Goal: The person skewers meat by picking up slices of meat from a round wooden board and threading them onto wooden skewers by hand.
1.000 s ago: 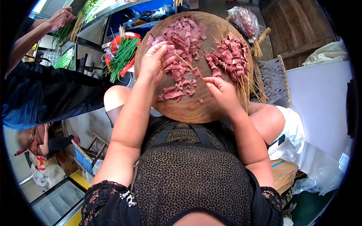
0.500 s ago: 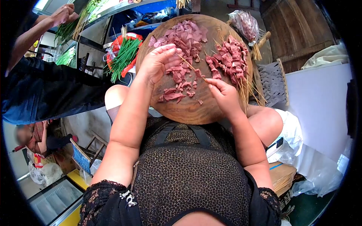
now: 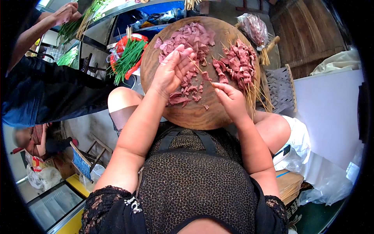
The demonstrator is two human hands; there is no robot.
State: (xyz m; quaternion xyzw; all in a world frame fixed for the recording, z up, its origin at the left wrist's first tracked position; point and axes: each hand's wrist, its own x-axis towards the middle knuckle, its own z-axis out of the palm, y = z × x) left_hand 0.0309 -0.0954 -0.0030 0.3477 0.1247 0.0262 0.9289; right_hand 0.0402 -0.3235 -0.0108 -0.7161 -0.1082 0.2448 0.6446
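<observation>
My right hand (image 3: 230,98) pinches a thin bamboo skewer (image 3: 196,65) near a piece of meat threaded on it. The skewer slants up and left toward my left hand (image 3: 174,71), whose fingers are stretched out with the palm turned up beside the tip. Whether the tip touches the palm I cannot tell. Under both hands is a round wooden board (image 3: 194,117). Sliced raw meat (image 3: 194,37) is heaped at its far side, and smaller scraps (image 3: 180,98) lie near my left wrist. Finished meat skewers (image 3: 239,62) are piled on the right, sticks pointing toward me.
Bagged skewers (image 3: 255,29) lie beyond the board's right side. Green chives (image 3: 130,60) with sticks sit in a red bag to the left. Another person's hand (image 3: 66,13) is at the upper left near more greens. A woven stool (image 3: 279,87) stands right of the board.
My left hand has shifted right toward the skewer, and its fingers have straightened. The right hand keeps its grip on the skewer in nearly the same place.
</observation>
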